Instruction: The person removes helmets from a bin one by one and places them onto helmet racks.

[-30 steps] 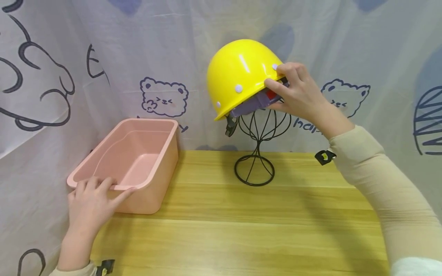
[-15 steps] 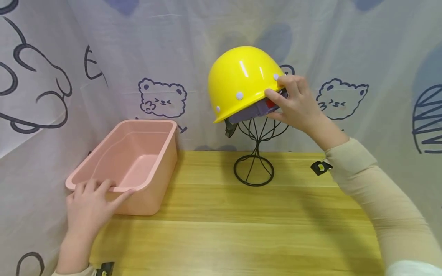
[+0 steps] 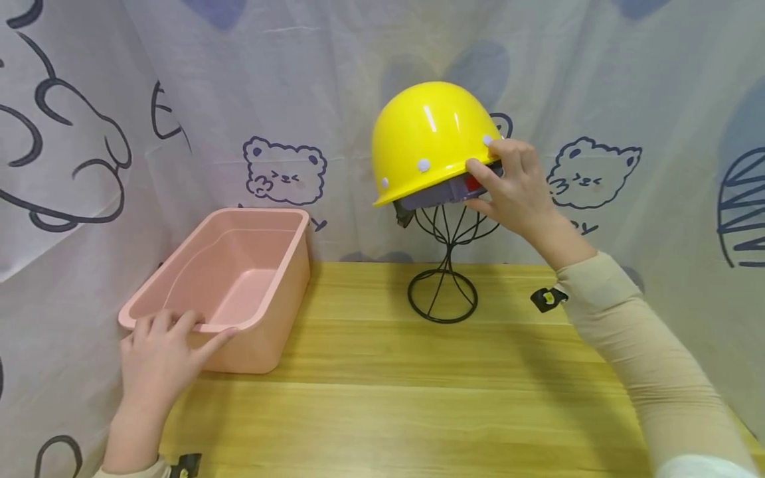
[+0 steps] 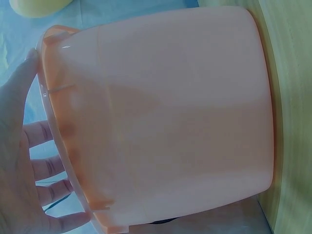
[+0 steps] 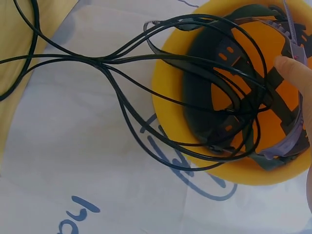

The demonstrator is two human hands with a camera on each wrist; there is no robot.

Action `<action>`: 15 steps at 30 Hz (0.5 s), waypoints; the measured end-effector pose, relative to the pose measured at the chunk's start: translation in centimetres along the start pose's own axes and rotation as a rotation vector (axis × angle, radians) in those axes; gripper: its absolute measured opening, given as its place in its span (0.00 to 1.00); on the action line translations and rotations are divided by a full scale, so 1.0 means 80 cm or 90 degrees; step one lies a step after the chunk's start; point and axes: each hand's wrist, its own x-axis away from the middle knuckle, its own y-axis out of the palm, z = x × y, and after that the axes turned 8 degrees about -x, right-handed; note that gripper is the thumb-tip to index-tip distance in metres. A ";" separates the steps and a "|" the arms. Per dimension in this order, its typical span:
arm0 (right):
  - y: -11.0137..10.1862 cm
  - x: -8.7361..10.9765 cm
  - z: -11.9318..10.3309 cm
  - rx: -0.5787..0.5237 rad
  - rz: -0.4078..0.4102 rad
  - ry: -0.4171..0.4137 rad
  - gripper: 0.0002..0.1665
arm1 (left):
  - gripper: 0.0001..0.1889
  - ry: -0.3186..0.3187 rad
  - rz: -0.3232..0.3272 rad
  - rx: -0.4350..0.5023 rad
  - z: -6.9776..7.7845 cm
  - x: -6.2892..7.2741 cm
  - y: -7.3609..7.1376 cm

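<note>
A yellow hard hat (image 3: 435, 139) sits tilted over the top of a black wire stand (image 3: 448, 245) at the back of the table. My right hand (image 3: 515, 186) grips the hat's brim at its right side. Seen from below in the right wrist view, the stand's wire loops (image 5: 195, 102) overlap the inside of the hat and its dark straps. On the left, my left hand (image 3: 161, 365) holds the near rim of a pink plastic tub (image 3: 283, 285), fingers over the edge and thumb along it. The left wrist view shows the tub's outer wall (image 4: 185, 107) and the fingers at its rim.
The wooden table (image 3: 418, 398) runs back to a printed cloth curtain (image 3: 346, 99) with bear drawings. More cloth (image 3: 54, 332) hangs close along the left, beside the tub. The stand's round wire base rests near the table's back edge.
My right hand has lowered the hard hat a little and shifted it slightly right, and its tilt has lessened. The left hand and the tub stay in place.
</note>
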 end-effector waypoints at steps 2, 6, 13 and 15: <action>0.002 0.003 -0.001 0.000 0.000 0.008 0.50 | 0.32 0.000 -0.002 0.000 0.000 0.001 0.000; 0.006 0.011 -0.003 0.004 -0.009 0.019 0.49 | 0.32 0.001 -0.002 0.001 -0.001 0.000 0.000; 0.009 0.024 -0.009 -0.005 -0.005 0.045 0.47 | 0.32 0.003 0.001 0.004 -0.002 0.000 -0.002; 0.010 0.025 -0.011 -0.015 0.008 0.054 0.47 | 0.32 0.003 0.005 0.006 -0.003 0.000 -0.003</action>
